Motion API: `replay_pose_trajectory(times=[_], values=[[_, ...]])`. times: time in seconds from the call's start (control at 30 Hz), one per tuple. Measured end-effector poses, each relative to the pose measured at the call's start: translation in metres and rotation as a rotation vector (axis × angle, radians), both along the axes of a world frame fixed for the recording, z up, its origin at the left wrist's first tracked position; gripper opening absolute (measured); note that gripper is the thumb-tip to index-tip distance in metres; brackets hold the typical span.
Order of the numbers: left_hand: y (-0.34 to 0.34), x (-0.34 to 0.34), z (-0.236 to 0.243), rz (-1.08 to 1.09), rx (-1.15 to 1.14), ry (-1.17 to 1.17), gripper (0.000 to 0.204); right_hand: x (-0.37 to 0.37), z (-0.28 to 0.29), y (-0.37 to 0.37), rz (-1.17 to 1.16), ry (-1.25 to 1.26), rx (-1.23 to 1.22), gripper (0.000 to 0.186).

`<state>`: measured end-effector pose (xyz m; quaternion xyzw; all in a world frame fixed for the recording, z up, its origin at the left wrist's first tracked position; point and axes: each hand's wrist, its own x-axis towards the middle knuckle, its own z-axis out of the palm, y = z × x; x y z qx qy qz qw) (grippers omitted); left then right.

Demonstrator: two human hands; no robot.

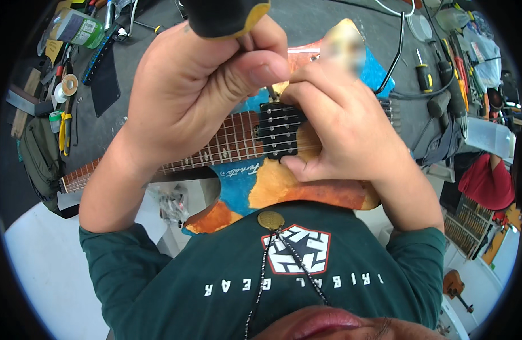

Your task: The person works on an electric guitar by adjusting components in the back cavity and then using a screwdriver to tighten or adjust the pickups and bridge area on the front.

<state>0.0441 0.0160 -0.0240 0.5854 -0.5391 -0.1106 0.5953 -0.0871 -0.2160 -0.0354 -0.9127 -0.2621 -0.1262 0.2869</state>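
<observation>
A blue and orange electric guitar (238,190) lies across a grey workbench in front of me, its neck running to the left. My left hand (198,85) is closed around a screwdriver with a black and yellow handle (224,17), the shaft pointing down beside the black pickup (278,127). My right hand (340,124) rests on the guitar body next to the pickup, fingertips pinched near the screwdriver tip, thumb under the strings. Whether the fingertips hold a small part is hidden.
Tools lie scattered at the bench's left: pliers with yellow grips (64,127), a tape roll (69,85), a green bottle (79,28). Screwdrivers (424,76) and a black cable (397,56) lie at the right. A small clear bag (171,204) sits below the neck.
</observation>
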Motion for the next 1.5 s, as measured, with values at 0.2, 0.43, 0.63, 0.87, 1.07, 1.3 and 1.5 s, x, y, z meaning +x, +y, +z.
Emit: replay_pose_trajectory(times=[0.2,0.43,0.63,0.87,1.07,1.3,1.5], values=[[0.008,0.004,0.009,0.033,0.073,-0.154,0.03,-0.001,0.0,0.0,-0.011,-0.011,-0.005,0.071],[0.005,-0.001,0.005,0.105,-0.032,-0.058,0.034,-0.001,0.002,0.0,-0.006,0.007,-0.019,0.074],[-0.002,-0.004,0.021,0.115,0.096,-0.161,0.038,-0.003,0.007,0.002,0.001,0.056,-0.032,0.07],[-0.012,-0.018,0.026,0.062,0.044,0.088,0.014,-0.003,0.007,0.002,-0.012,0.075,-0.061,0.072],[-0.017,-0.007,0.018,0.049,0.033,-0.105,0.018,-0.005,0.005,0.001,-0.004,0.046,-0.057,0.075],[-0.017,-0.01,0.02,0.124,0.053,-0.147,0.018,-0.006,0.008,0.001,-0.02,0.05,-0.074,0.075],[-0.015,-0.012,0.02,-0.016,0.089,-0.009,0.021,-0.007,0.006,0.002,-0.057,0.129,-0.079,0.075]])
